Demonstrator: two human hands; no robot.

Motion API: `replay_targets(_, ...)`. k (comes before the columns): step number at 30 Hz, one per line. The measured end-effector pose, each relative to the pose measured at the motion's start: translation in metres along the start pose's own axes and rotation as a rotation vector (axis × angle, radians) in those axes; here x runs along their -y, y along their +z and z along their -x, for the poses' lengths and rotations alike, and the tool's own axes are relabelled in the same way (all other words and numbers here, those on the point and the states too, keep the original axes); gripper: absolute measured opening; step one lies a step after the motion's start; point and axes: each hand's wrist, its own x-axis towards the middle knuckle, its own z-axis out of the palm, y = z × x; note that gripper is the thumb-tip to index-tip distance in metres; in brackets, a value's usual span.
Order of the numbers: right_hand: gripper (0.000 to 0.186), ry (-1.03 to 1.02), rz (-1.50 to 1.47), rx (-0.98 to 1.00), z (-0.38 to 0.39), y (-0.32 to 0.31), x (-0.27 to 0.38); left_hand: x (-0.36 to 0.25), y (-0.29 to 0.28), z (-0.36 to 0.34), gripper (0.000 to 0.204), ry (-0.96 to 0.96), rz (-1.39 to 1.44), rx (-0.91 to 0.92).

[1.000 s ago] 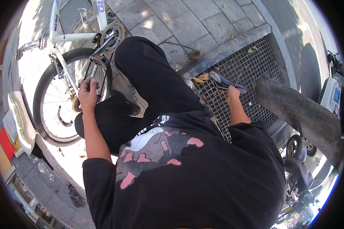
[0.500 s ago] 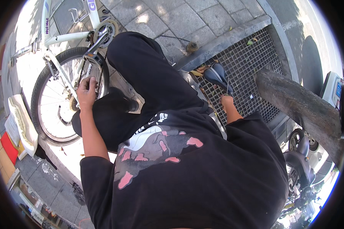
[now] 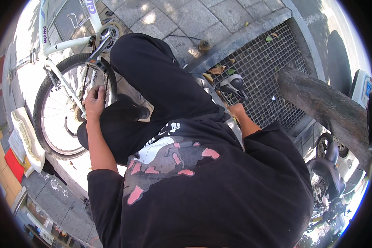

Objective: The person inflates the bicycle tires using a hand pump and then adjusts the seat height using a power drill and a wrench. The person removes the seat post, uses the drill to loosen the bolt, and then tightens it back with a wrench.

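Observation:
My left hand (image 3: 94, 102) is at the rear of a white bicycle (image 3: 66, 44), next to the rear wheel (image 3: 40, 108) and below the pedal (image 3: 96, 64). Its thumb and fingers are drawn together by the chain and frame tubes; what they pinch is too small to make out. Low on my other side, my right hand (image 3: 237, 110) is partly covered by my clothing, its fingers hidden. Just beyond it, a black and grey bicycle saddle (image 3: 234, 86) rests on a metal grate (image 3: 273, 62), apart from the hand as far as I can see.
A tree trunk (image 3: 318, 107) leans across the grate at the right. Grey kerb stone (image 3: 239, 39) edges the grate. A pale padded piece (image 3: 29, 136) and a red item (image 3: 14, 165) lie at the far left. A scooter (image 3: 328, 169) stands at the lower right.
My right hand has drawn back leftward from the saddle, which has turned and now sits lower on the grate. My left hand has barely moved. The view has shifted slightly.

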Motion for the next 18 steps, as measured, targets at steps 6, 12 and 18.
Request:
replay_targets(6, 0.050, 0.135, -0.252, 0.116, 0.049, -0.056, 0.078, -0.015, -0.003, 0.014, 0.035, -0.062, -0.026, -0.003)
replay_targets(12, 0.039, -0.105, -0.115, 0.155, 0.046, -0.056, 0.103, -0.004, -0.001, 0.012, 0.039, -0.127, 0.023, 0.041)
replay_targets(18, 0.042, -0.098, -0.145, 0.004, 0.053, -0.063, 0.135, 0.005, -0.001, 0.015, 0.040, -0.144, 0.085, 0.079)
